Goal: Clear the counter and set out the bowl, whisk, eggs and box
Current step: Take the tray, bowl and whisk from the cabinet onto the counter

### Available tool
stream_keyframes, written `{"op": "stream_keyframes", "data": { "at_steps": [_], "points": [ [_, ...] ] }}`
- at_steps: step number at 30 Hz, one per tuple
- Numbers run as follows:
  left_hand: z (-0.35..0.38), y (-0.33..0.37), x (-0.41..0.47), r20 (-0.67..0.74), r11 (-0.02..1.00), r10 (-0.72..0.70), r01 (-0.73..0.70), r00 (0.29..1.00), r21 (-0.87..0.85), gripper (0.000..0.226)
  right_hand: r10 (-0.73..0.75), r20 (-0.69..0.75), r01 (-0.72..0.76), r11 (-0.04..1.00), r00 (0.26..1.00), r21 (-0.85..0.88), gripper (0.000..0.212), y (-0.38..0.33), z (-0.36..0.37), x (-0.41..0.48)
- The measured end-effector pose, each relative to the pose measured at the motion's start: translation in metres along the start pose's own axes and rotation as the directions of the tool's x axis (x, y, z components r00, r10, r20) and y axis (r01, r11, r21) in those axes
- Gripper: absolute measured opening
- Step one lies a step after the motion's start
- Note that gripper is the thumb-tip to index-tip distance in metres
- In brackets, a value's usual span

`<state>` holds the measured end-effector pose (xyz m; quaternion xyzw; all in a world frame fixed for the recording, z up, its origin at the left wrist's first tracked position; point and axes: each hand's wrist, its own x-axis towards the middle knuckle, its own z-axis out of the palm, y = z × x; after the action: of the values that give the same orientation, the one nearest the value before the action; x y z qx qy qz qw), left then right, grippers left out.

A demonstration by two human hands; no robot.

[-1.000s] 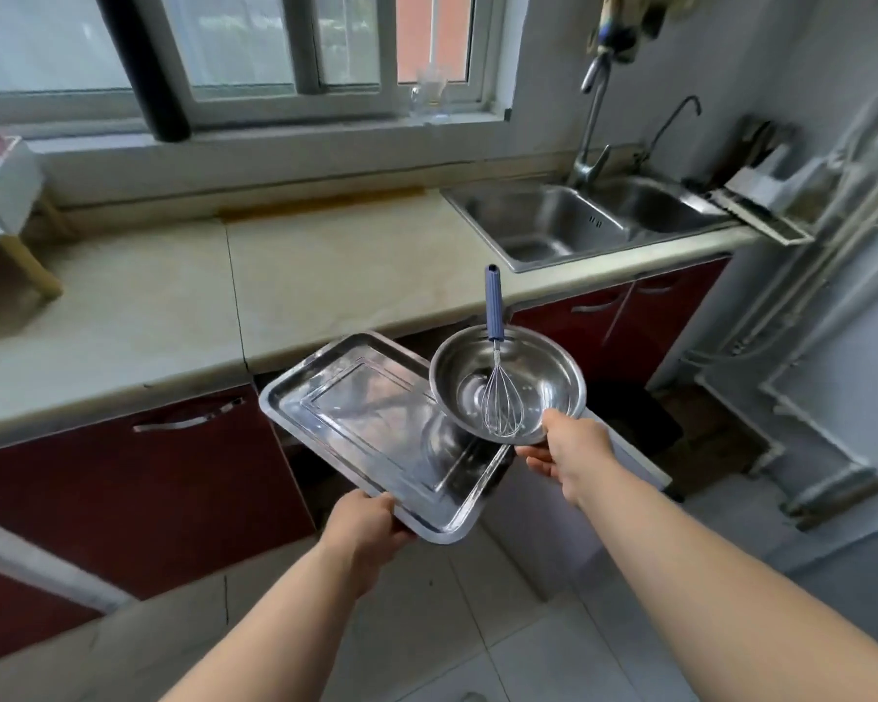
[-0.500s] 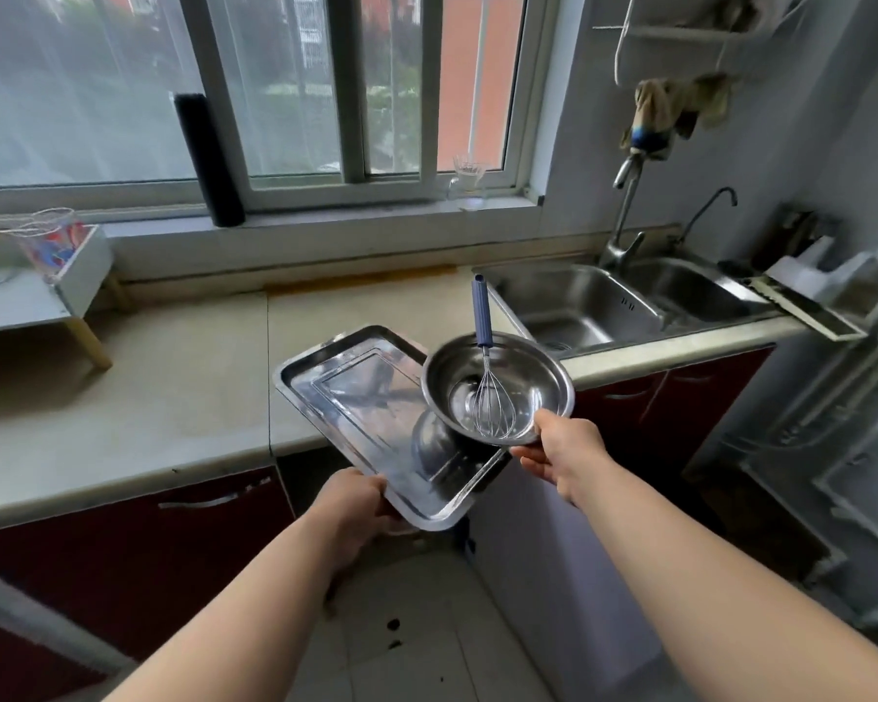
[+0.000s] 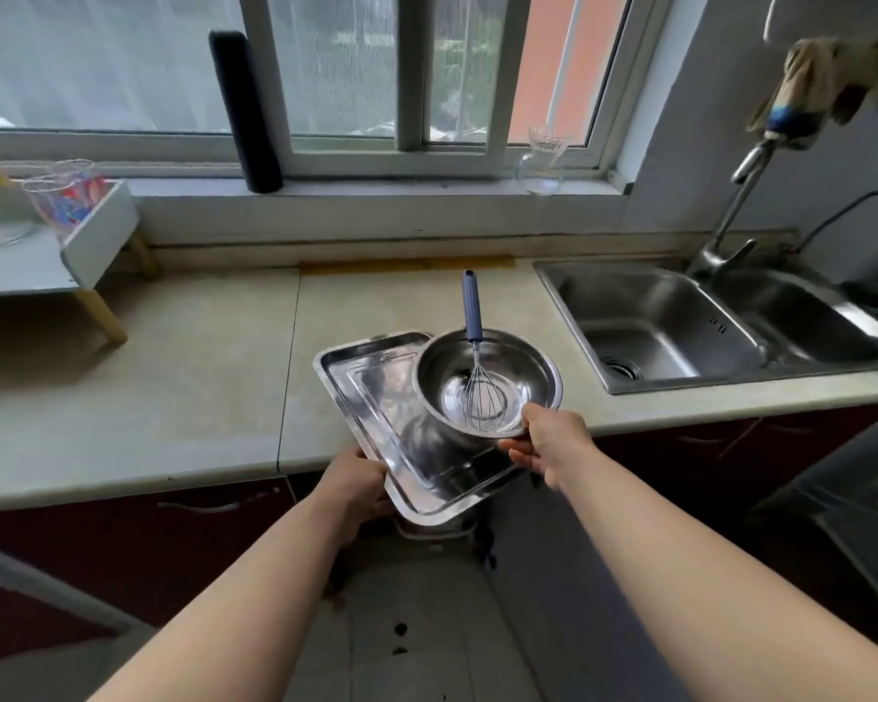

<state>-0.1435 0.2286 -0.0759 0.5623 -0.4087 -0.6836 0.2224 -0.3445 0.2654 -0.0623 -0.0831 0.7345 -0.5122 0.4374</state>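
Apparently aloft, right hand (image 3: 548,440) gripping bowl (image 3: 439,380), left hand (image 3: 356,478) gripping tray (image 3: 371,397)

1 head-worn wide-angle view looks forward and down, close over the front edge of the counter (image 3: 173,397). It faces the window (image 3: 351,68), with the sink (image 3: 680,336) to the right.

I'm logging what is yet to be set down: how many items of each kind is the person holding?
tray: 1, gripped by the left hand
bowl: 1, held at its rim by the right hand
whisk: 1, resting in the bowl
Total: 3
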Motion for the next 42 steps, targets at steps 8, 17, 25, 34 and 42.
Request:
{"op": "stream_keyframes", "data": {
  "at_steps": [8,17,25,34,42],
  "points": [
    [-0.026,0.037,0.079,-0.017,0.997,0.004,-0.003,1.000,0.074,0.023,0.036,0.041,-0.036,0.999,0.999,0.008,0.011,-0.016,0.064,0.045],
    [-0.062,0.070,0.163,0.052,0.982,-0.080,0.070,0.995,0.176,0.024,0.121,-0.002,-0.121,0.992,0.993,0.033,0.023,-0.026,0.138,0.095],
    [-0.083,0.078,0.206,0.023,0.963,-0.078,0.069,0.997,0.259,0.022,0.153,0.028,-0.154,0.988,0.988,0.033,0.013,-0.028,0.179,0.118],
    [-0.098,0.077,0.230,-0.087,0.967,-0.078,0.096,0.993,0.234,0.005,0.180,0.021,-0.180,0.984,0.983,-0.002,0.012,-0.027,0.196,0.133],
    [-0.091,0.075,0.221,-0.200,0.970,-0.048,0.093,0.979,0.223,0.017,0.173,0.072,-0.179,0.980,0.982,0.081,0.025,-0.022,0.195,0.125]
  ]
}}
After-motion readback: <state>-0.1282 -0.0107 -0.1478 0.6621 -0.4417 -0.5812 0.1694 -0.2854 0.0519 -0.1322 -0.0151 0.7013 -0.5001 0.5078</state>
